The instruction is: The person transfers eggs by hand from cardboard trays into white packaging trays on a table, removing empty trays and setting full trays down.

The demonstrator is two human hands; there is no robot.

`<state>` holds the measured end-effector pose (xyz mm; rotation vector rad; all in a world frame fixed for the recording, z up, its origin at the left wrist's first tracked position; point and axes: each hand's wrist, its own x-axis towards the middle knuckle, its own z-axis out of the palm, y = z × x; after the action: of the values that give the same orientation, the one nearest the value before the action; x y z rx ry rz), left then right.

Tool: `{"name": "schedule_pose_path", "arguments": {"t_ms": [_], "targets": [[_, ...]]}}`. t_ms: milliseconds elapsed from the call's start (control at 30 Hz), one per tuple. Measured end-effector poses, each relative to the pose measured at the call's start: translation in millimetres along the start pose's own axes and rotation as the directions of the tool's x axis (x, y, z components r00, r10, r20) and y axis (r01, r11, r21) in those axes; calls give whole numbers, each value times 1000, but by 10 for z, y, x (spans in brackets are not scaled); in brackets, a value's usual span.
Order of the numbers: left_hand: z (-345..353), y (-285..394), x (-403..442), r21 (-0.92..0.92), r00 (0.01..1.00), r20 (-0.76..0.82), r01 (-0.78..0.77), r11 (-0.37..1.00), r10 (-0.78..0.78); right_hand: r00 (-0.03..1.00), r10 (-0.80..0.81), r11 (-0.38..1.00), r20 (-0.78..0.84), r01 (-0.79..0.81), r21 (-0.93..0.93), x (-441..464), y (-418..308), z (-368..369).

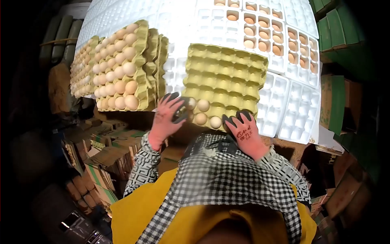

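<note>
My left hand [166, 118], in a pink glove with dark fingertips, is at the front left corner of a yellow-green egg tray [223, 77]. Its fingers are spread, with the tips beside a partly hidden egg [191, 103]. Over the front edge of the same tray reaches my right hand [245, 132], gloved alike, fingers apart and close to a pale egg [215, 122]. Two more eggs, one light [203, 105] and one browner [200, 118], sit in neighbouring cups. Most of this tray's cups hold nothing. Whatever lies under the fingers is hidden.
To the left stands a stack of filled egg trays [118, 69], with another filled tray [83, 69] behind it. White foam trays [272, 101] cover the table, several holding brown eggs [264, 34]. Green cartons [333, 30] line the right side; flattened cardboard [109, 158] lies lower left.
</note>
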<state>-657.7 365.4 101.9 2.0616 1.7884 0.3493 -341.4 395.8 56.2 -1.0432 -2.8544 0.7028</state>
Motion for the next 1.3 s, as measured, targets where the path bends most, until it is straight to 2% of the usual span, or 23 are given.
{"name": "schedule_pose_path", "arguments": {"t_ms": [67,133,167,200,267,300,333,367,400,467,500,533,567,600,633,667,700,767,800,867,933,1133,1300], "targets": [[152,22,55,-12,997,-11,-79,997,79,992,6,994,-129,7,105,-1,-56,39],[274,104,281,44,976,-38,-212,976,214,931,192,866,-309,-13,500,-34,-139,-216],[415,59,363,39,969,46,-246,968,244,875,424,497,-233,-10,867,-79,-148,-172],[513,14,415,34,953,127,-281,959,275,847,532,49,-13,-16,999,-82,-176,-376],[419,20,476,-38,954,60,-293,955,294,909,400,468,-112,-98,878,-49,-203,-521],[365,27,472,-72,953,36,-298,952,301,916,395,687,-67,-246,683,46,-317,-466],[274,22,397,-301,967,-176,-230,926,183,936,291,892,-200,-189,411,127,-469,-369],[171,21,311,-716,988,-135,-49,696,-69,950,311,944,-37,-304,131,267,-641,-249],[-19,92,227,-956,962,23,100,275,-272,922,370,922,115,-348,-170,391,-734,-112],[33,-122,71,-994,948,62,88,70,-312,913,402,912,67,-392,-123,483,-735,-20],[62,-230,-8,-997,940,82,75,-33,-332,916,398,911,-41,-390,136,427,-615,19],[-13,-242,-55,-963,906,268,244,-113,-328,900,413,862,-139,-336,380,334,-490,6],[-9,-154,-40,-858,911,135,305,413,-391,835,546,501,-61,-267,823,242,-391,-6],[139,-187,-13,-554,959,-32,216,804,-281,794,603,115,70,-173,978,215,-364,-139],[221,-145,12,-272,966,-67,224,936,-250,803,597,116,8,-96,989,243,-421,-264],[283,-119,47,37,973,-96,212,977,-208,806,589,120,-59,-15,993,298,-450,-353],[368,-158,106,67,977,-5,214,975,-214,877,479,87,35,-88,992,351,-382,-331],[417,-190,216,83,985,25,166,983,-168,915,322,778,-243,-109,619,564,-456,-135],[420,-203,244,115,989,52,132,985,-139,925,301,926,-234,-224,305,662,-658,-158],[513,-258,265,155,994,-8,105,982,-105,975,204,946,-91,-220,-238,787,-804,162],[521,-287,261,124,997,-40,70,990,-65,972,224,913,-71,-235,-333,829,-851,298],[563,-296,348,80,995,-53,85,993,-81,958,39,981,-284,-90,-170,749,-663,584],[536,-242,313,93,990,-41,142,986,-139,974,70,996,-216,-55,71,646,-382,463]]}}
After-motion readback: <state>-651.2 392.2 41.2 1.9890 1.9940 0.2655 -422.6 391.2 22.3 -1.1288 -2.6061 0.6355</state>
